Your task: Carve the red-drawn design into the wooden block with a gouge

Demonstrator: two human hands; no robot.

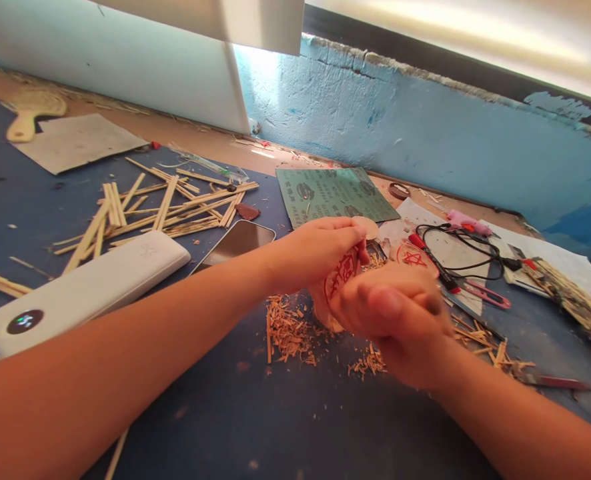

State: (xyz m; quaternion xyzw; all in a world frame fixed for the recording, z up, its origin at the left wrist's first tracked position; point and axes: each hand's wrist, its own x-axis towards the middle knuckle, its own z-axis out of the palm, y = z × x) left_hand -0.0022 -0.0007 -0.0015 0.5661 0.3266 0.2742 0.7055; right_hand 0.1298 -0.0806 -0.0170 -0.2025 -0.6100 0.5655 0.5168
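A pale, cup-like piece with red markings (344, 268) stands between my hands, its base near the wood shavings. My left hand (320, 253) is closed round its upper side, fingers curled over the far edge. My right hand (400, 310) is closed in front of it and slightly blurred. What the right fingers hold, if anything, is hidden. A small pale disc (366, 228) shows just beyond my left fingertips. Wood shavings (290, 333) lie in a heap below my hands, with a smaller pile (368, 362) to the right.
Left lie a white power bank (95, 287), a phone (235, 243) and many thin sticks (165, 207). Behind my hands is a green sheet (333, 195). Right are a black cable (455, 250), a pink-handled tool (488, 293) and a blurred knife (550, 381). A blue wall (400, 120) bounds the back.
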